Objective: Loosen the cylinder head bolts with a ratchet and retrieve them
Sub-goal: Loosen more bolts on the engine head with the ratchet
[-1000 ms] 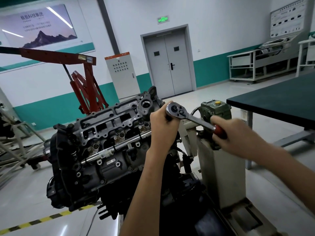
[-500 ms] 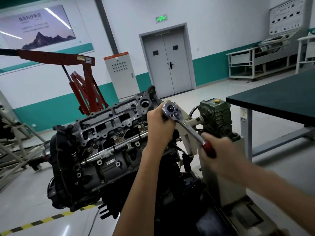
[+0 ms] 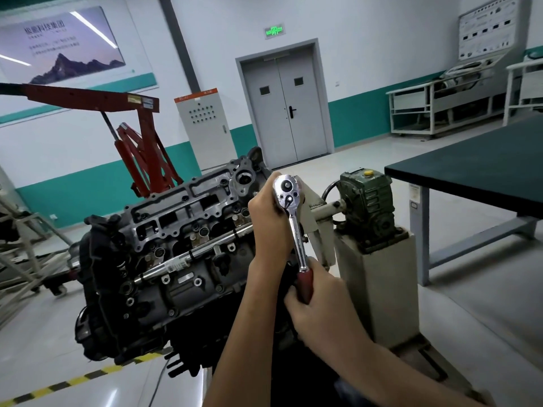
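Note:
A chrome ratchet (image 3: 293, 218) with a dark red grip stands over the right end of the cylinder head (image 3: 182, 230) of an engine on a stand. Its round head is up and its handle points down toward me. My left hand (image 3: 269, 221) wraps around the part just under the ratchet head, steadying it. My right hand (image 3: 317, 301) grips the red handle at the bottom. The socket and the bolt under it are hidden behind my left hand. Several small bolts show along the top of the cylinder head.
A green gearbox (image 3: 367, 207) tops the beige engine stand post (image 3: 379, 292) right of the ratchet. A dark-topped workbench (image 3: 476, 168) stands at the right. A red engine hoist (image 3: 141, 136) rises behind the engine. Yellow-black floor tape (image 3: 73, 380) runs at lower left.
My right hand has swung the ratchet handle from pointing right, down and around toward me. My left hand has stayed under the ratchet head.

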